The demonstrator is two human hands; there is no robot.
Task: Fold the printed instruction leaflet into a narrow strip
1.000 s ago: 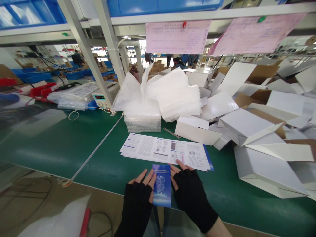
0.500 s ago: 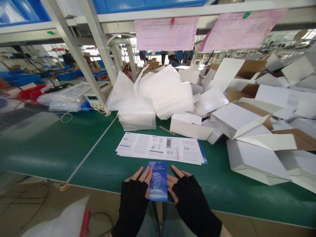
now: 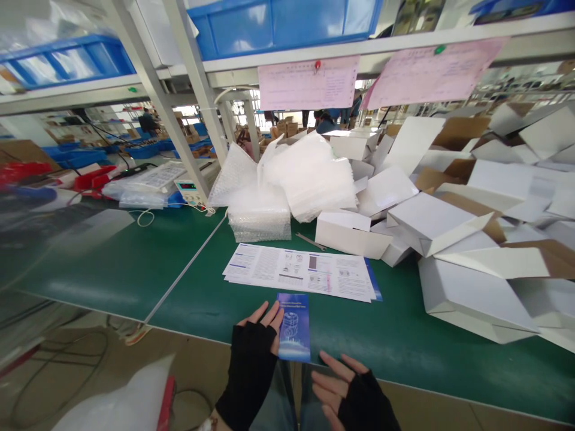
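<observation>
A blue folded instruction manual lies on the green table at its front edge, a line drawing on its cover. My left hand, in a black fingerless glove, rests along the manual's left side with fingers stretched out and touching it. Apart from the manual, my right hand hovers at the table's edge to the lower right, gloved alike, fingers spread and holding nothing. Just behind the manual is a stack of unfolded printed sheets.
Bubble wrap bags are heaped at the back, with a wrench in front. White cardboard boxes pile up along the right. A power supply stands by the shelf post at left. Blue bins sit on the shelf overhead.
My right hand has left the manual's right side and moved down and to the right. My left hand stays at the manual. The camera view has tilted up slightly.
</observation>
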